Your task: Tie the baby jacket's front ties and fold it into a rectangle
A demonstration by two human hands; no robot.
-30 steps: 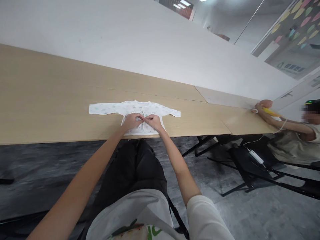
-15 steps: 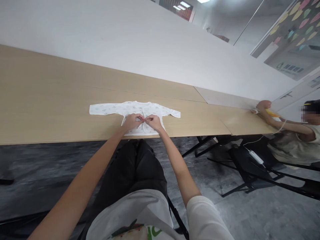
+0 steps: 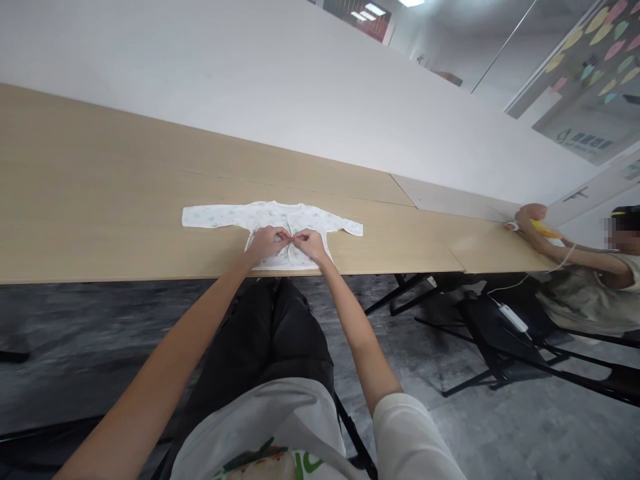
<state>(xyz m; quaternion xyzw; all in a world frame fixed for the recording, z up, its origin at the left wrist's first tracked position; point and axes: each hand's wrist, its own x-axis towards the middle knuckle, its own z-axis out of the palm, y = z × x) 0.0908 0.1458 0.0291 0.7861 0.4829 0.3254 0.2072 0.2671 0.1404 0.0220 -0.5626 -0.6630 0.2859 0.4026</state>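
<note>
Pinching cloth at the front opening of one printed white baby shirt, spread on the surface: left hand, right hand, fingertips closed, nearly meeting. Change since a second ago: practically none; work apparently held at one spot. Left: room beyond sleeve. Centre: hem beside near edge. Right: room likewise.

Matt cloth shirt, smooth wood-look table, matt wall, stone-look floor
</note>
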